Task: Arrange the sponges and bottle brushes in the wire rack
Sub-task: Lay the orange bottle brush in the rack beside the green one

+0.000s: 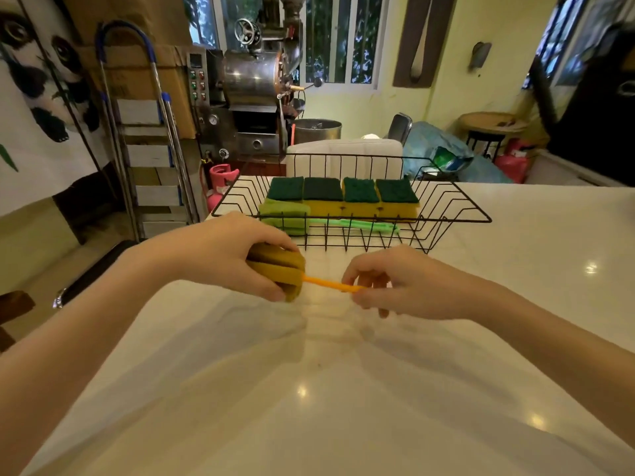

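Note:
A black wire rack (457, 204) stands on the white counter. Inside it, several yellow sponges with dark green tops (343, 197) stand in a row along the back. In front of them lies a green bottle brush (288, 214), foam head at the left, handle pointing right. Just in front of the rack, above the counter, I hold an orange bottle brush (323, 282) level. My left hand (226, 252) grips its mustard foam head, and my right hand (398, 286) pinches the end of its thin orange handle.
The white counter (309, 389) stretches toward me and to the right of the rack. Its left edge drops off to the floor, where a stepladder (147, 149) and a pink gas canister (220, 182) stand. Machinery and a white chair back lie behind the rack.

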